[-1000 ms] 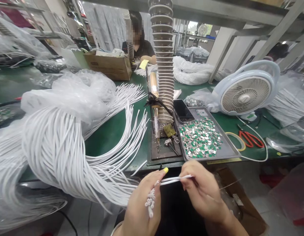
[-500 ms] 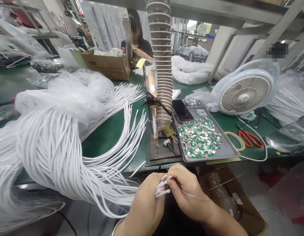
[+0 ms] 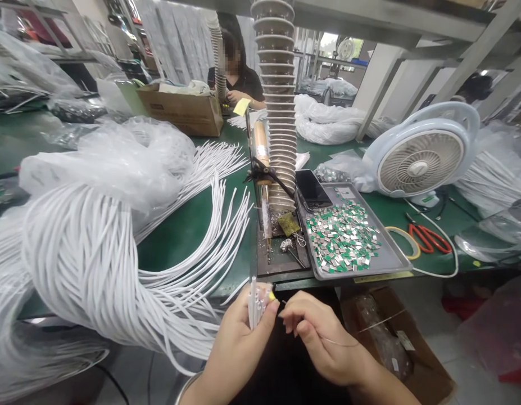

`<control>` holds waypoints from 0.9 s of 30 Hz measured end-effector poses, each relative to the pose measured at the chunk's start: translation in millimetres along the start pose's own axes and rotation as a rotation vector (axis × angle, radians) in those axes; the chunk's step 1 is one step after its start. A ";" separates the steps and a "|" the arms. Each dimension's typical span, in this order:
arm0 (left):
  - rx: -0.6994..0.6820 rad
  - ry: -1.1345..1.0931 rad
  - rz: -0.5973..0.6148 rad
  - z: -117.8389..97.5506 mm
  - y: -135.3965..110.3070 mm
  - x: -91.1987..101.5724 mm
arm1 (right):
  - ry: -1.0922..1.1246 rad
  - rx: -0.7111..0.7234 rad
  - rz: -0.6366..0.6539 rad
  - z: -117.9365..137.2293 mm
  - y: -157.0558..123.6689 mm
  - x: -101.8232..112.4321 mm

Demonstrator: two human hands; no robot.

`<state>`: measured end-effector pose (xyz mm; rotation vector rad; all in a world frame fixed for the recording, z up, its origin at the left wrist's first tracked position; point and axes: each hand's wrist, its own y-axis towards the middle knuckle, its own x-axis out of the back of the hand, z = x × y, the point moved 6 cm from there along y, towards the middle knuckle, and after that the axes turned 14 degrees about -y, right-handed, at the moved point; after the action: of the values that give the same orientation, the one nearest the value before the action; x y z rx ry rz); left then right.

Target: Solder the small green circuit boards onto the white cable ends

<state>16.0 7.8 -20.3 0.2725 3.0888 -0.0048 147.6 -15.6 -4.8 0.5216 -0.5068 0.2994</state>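
Head cam: L hand [image 3: 239, 343] clamps white cable ends [image 3: 255, 304], R hand [image 3: 323, 337] just beside, not touching.
Ends stick up at bench edge; thin wire [image 3: 340, 343] by R hand, grip unclear. Cable bundle [image 3: 87, 264] left, tray [image 3: 397, 260] of metal tabs [image 3: 342, 236] ahead.

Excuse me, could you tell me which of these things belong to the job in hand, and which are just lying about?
Job in hand: left hand, white cable ends, right hand, thin wire.
Lying about: smartphone, orange scissors, desk fan.

Left hand [image 3: 239, 343] grips white cables [image 3: 255, 301]; right hand [image 3: 323, 337] pinches wire [image 3: 380, 322].
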 end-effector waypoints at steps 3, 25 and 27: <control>-0.028 0.007 0.088 -4.0 -2.3 -4.1 | -0.002 0.033 0.032 6.4 3.1 -2.8; 0.035 -0.531 -0.334 17.4 -1.9 20.7 | 0.771 -0.270 -0.409 -65.5 -65.2 38.9; 0.015 -0.513 -0.332 13.4 -3.0 18.5 | 0.834 -0.309 -0.539 -71.2 -69.5 47.2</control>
<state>-2.2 7.9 -34.4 -0.2127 2.5839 -0.0931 241.6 -27.8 -60.8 0.1806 0.3988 -0.0936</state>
